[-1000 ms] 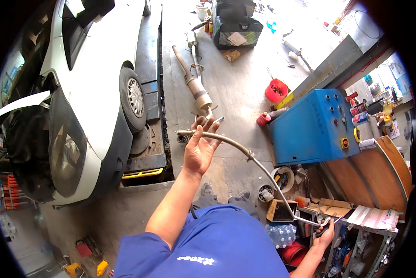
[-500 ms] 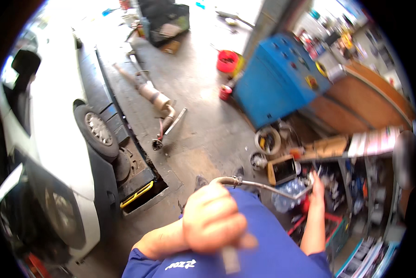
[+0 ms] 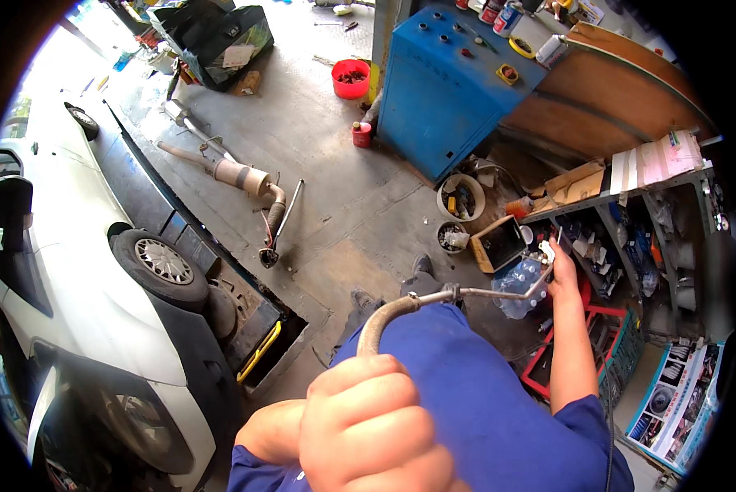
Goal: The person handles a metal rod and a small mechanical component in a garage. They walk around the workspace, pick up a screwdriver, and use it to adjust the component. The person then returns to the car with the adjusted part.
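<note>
My left hand (image 3: 376, 426), close to the camera, is closed in a fist around the thick flexible hose end (image 3: 384, 322) of a bent metal pipe (image 3: 499, 293). The hose has a rough, braided-looking surface and curves up out of my fist. A collar joins it to the thin pipe, which runs right, then bends up to my right hand (image 3: 561, 275). That hand is closed on the pipe's far end, where a pale metal fitting (image 3: 546, 252) shows. My fingers partly hide the grip there. The pipe hangs in the air in front of my blue shirt.
A white car (image 3: 105, 287) stands at the left beside a floor pit with a yellow-edged end (image 3: 259, 351). An exhaust muffler (image 3: 241, 176) lies on the floor. At right are a blue cabinet (image 3: 450, 90), buckets (image 3: 461, 197), shelves (image 3: 622, 221) and a red crate (image 3: 536, 385).
My left fist has come nearer the camera and lower, with more of the hose showing above it. My right hand has moved slightly up. The view has shifted.
</note>
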`<act>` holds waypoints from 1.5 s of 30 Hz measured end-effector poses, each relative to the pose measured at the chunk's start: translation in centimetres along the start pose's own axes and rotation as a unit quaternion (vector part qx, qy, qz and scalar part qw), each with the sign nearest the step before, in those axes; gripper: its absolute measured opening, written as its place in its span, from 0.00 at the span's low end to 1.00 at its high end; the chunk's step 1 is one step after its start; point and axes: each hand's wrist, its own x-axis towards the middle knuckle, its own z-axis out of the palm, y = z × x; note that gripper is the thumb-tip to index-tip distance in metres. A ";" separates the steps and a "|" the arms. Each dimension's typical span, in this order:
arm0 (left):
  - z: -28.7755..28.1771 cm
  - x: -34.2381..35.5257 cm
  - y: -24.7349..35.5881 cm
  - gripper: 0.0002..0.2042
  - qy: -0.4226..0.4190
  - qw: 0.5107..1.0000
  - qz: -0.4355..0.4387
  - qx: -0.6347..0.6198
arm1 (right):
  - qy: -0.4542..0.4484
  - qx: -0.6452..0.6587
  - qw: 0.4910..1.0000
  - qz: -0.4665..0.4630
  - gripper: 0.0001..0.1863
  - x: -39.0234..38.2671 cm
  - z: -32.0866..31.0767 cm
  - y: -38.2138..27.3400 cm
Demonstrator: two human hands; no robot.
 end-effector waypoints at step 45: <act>-1.7 -0.8 -4.5 0.09 -0.008 0.997 0.067 -0.032 | -0.045 0.043 0.998 0.001 0.17 0.6 -1.7 -0.2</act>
